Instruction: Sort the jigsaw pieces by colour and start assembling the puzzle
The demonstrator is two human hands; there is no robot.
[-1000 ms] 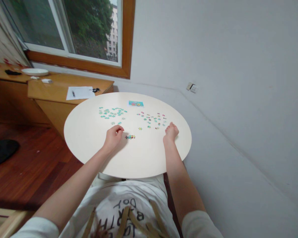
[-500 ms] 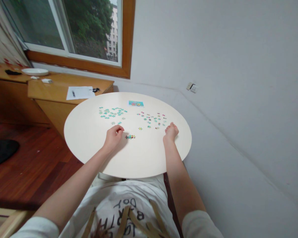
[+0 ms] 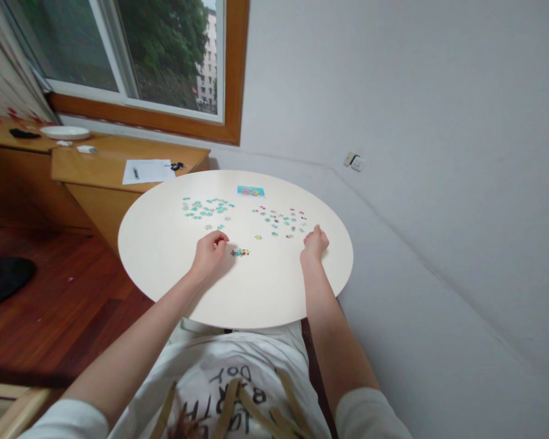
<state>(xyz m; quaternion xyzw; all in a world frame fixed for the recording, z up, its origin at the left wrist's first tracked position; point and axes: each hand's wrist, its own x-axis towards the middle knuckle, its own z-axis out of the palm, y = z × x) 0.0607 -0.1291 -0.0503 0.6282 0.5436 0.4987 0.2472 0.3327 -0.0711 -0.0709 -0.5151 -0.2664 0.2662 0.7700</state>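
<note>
On a round white table [image 3: 174, 286] my left hand [image 3: 209, 255] rests with its fingers curled into a loose fist, just left of a small joined strip of puzzle pieces [image 3: 240, 252]. What the fingers hold, if anything, is hidden. My right hand [image 3: 315, 244] lies near the table's right side with fingers curled, at the near edge of a scatter of mixed-colour pieces [image 3: 281, 222]. A group of teal pieces [image 3: 205, 208] lies further back on the left. A small reference picture [image 3: 251, 191] sits at the far edge.
A wooden desk [image 3: 105, 167] with a sheet of paper [image 3: 146, 171] and a white plate [image 3: 64, 132] stands behind the table under a window. The grey wall runs close along the right. Dark wood floor lies to the left.
My right hand has shifted very slightly toward the mixed pieces. My left hand and the joined strip have stayed put.
</note>
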